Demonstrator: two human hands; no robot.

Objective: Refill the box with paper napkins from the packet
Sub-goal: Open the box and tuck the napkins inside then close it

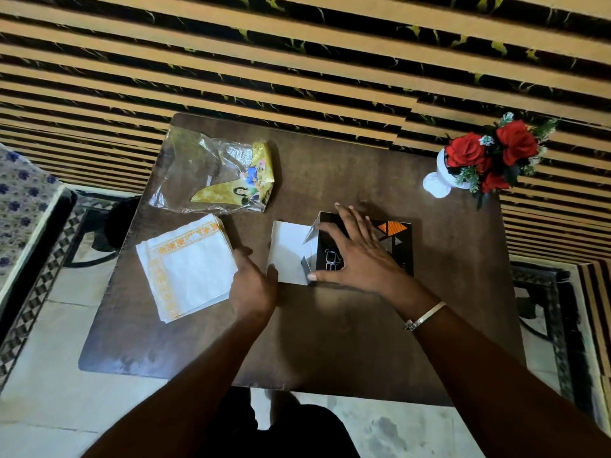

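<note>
A black box with orange and grey triangles lies on its side on the brown table, its white end flaps open toward the left. My right hand rests flat on top of the box, holding it down. My left hand sits between the box flap and a stack of white napkins with orange borders, its thumb touching the flap's lower edge. The stack lies loose on the table at the left. Behind it lies the clear and yellow plastic packet, looking flat and crumpled.
A white vase of red roses stands at the table's far right corner. A striped yellow and black covering runs behind the table. A black metal frame is at the right, and pale floor tiles lie at the left.
</note>
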